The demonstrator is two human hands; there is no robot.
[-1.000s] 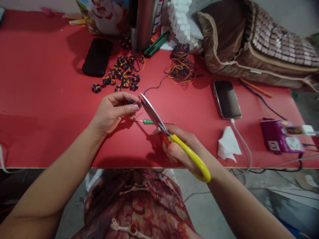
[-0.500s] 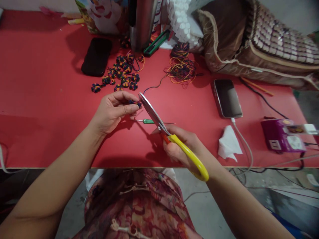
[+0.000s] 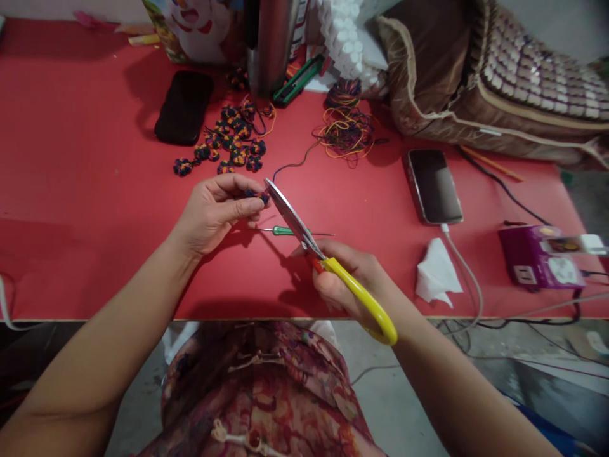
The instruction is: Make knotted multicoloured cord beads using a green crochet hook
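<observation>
Near the table's (image 3: 95,254) front edge, my left hand (image 3: 214,206) pinches a yarn piece (image 3: 264,199); my right hand (image 3: 360,261) grips scissors (image 3: 329,263).

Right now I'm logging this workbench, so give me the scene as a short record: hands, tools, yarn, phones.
Left hand: pinches a small crocheted piece
Right hand: holds yellow-handled scissors, tips beside that piece
Other tools: green-handled crochet hook nearby, green utility knife farther back
Yarn tangle: multicoloured, a strand running toward the hands
Crocheted flowers: clustered left of the yarn tangle
Black phone: beside the crocheted flowers
Second phone: right, white cable attached
</observation>
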